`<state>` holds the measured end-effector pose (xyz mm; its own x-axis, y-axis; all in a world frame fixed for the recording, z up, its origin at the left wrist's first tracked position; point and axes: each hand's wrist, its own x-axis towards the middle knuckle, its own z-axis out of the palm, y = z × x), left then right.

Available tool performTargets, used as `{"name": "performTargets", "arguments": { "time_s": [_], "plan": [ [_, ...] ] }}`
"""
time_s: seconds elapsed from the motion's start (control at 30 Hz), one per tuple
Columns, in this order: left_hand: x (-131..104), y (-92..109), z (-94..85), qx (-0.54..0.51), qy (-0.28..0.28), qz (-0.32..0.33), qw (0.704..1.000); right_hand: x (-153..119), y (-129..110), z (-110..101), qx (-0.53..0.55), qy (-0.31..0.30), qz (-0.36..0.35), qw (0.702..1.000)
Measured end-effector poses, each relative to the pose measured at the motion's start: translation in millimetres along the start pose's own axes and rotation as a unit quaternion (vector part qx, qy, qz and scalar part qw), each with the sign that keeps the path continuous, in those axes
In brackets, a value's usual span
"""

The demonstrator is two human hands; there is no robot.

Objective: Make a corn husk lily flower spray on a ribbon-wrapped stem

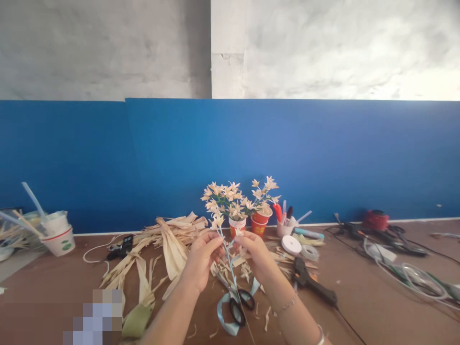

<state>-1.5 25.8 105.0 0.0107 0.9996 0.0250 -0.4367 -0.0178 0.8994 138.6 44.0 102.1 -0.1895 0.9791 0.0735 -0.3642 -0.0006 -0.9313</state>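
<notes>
Between my two hands is a flower stem [230, 262] wrapped in light blue, with a pale flower [217, 222] at its top and a bare wire end hanging down. My left hand [204, 254] pinches the stem just below that flower. Thumb and fingers of my right hand [254, 250] are closed on a small side branch of the same stem, beside another pale bloom partly hidden by the fingers. Below, black-handled scissors [235, 311] lie on the table, close to a curled light blue strip [223, 318].
Dried husks [176, 244] spread to the left. Paper cups [259, 223] of pale flowers [230, 194] stand by the blue panel [287, 143]. A white spool [291, 245], clear tape roll [309, 252] and black glue gun [314, 283] lie right, with cables [406, 280] beyond.
</notes>
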Motion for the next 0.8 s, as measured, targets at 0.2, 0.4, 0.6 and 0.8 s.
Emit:
{"name": "performTargets", "arguments": {
  "time_s": [0.2,0.4,0.6,0.8],
  "plan": [
    [0.4,2.0,-0.1,0.028,-0.007,-0.007,1.0,3.6,-0.2,-2.8,-0.05,0.008,-0.029,0.998],
    [1.9,-4.5,1.2,0.093,0.004,0.015,0.996,-2.0,-5.6,-1.2,-0.26,0.111,-0.228,0.932],
    [-1.5,-7.0,5.3,0.151,-0.008,0.012,0.988,-5.3,-4.5,1.7,-0.364,0.101,-0.215,0.901],
    [-3.2,-6.3,8.3,0.135,0.012,0.002,0.991,0.2,-2.8,-2.3,-0.274,0.073,-0.163,0.945]
  ]
}}
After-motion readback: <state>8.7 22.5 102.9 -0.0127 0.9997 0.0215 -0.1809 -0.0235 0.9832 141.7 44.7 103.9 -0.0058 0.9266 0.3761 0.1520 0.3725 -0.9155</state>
